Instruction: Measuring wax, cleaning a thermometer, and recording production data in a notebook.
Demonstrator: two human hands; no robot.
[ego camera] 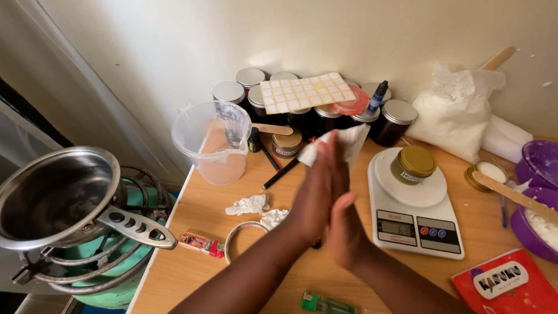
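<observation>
Two hands are pressed together over a wooden table [197,215]. The left hand [317,195] and the right hand [344,224] lie palm against palm, with a white tissue [343,142] squeezed between the fingers. The tissue sticks out at the top of the hands, just above the fingertips. Both hands are blurry.

Just to the right of the hands sits a white kitchen scale [415,218], and a small jar with a gold lid [414,164] stands on its round plate. To the left of the hands lie two crumpled bits of tissue [249,204], and a clear plastic jug [213,141] stands behind them. A black pen [281,173] lies between the jug and the hands. Dark jars with silver lids [399,119] stand in a bunch against the wall, with a sheet of pale stickers [305,92] resting on top. A bag of white powder [456,110] leans by the wall on the right. A metal pot [55,195] sits on a green gas burner [125,285] at the left, beside the table
</observation>
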